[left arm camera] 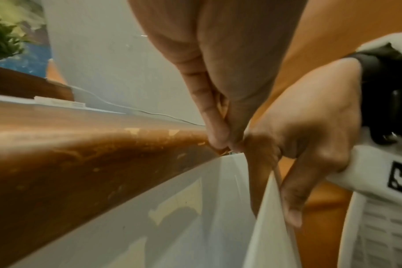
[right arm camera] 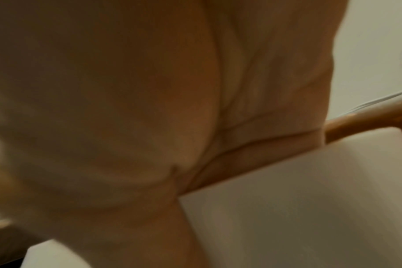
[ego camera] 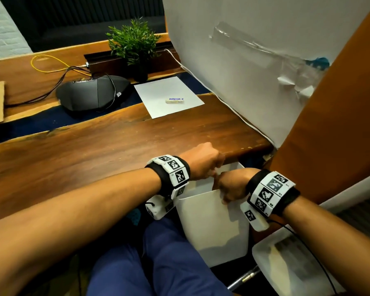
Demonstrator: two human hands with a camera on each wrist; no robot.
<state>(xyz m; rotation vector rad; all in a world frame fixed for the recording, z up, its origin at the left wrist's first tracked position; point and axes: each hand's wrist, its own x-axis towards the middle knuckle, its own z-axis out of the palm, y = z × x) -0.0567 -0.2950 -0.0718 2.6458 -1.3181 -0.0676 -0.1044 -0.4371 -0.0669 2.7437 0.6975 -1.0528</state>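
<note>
A white plastic bin (ego camera: 212,227) stands on the floor under the front edge of the wooden desk (ego camera: 94,150), beside my blue-trousered legs. My right hand (ego camera: 224,195) grips the bin's near rim; in the left wrist view the right hand (left arm camera: 287,181) has its thumb inside the wall and its fingers outside. My left hand (ego camera: 214,167) hovers over the bin's opening with its fingertips pinched together (left arm camera: 220,143). A small pale scrap shows at those fingertips. The right wrist view is mostly blurred palm (right arm camera: 149,127) against the bin wall (right arm camera: 298,199).
On the desk lie a white sheet of paper (ego camera: 169,97) with an eraser (ego camera: 175,100), a potted plant (ego camera: 135,45), and a black device (ego camera: 92,95) with cables. A white board (ego camera: 244,60) and an orange panel (ego camera: 329,135) close off the right. A white plastic object (ego camera: 286,263) sits at lower right.
</note>
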